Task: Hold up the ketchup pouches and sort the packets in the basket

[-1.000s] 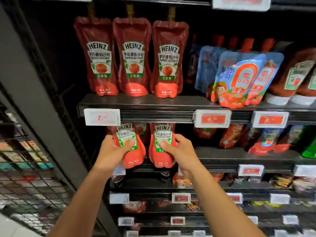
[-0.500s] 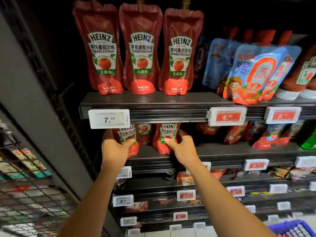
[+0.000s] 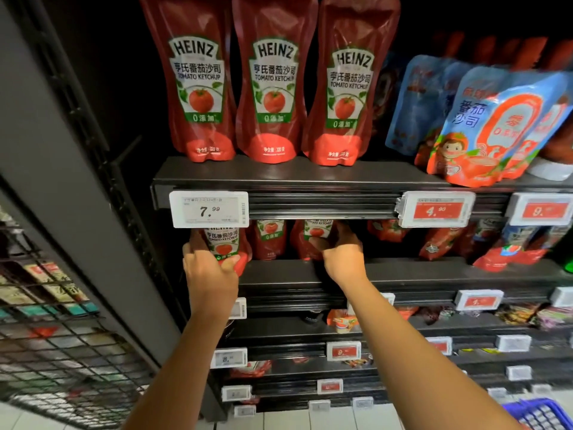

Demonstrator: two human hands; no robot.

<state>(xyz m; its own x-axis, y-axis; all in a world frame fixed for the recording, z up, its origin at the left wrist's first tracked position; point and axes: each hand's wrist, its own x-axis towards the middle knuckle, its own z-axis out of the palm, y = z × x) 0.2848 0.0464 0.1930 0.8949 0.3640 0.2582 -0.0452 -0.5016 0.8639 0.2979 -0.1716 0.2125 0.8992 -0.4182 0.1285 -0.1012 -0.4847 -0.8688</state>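
The left hand (image 3: pixel 208 270) is clamped on a red soft-plastic Heinz ketchup pouch (image 3: pixel 224 243) at the dark metal shelf's (image 3: pixel 403 271) left front edge; the right hand (image 3: pixel 342 256) pinches a second red ketchup pouch (image 3: pixel 311 240) beside a third. Best seat each base flat, label forward, before letting go.

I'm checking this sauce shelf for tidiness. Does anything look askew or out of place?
Mostly tidy. The blue pouches on the upper shelf lean left and overlap instead of standing straight like the three red ketchup pouches. Below, each hand grips a ketchup pouch. No spills or damage visible.
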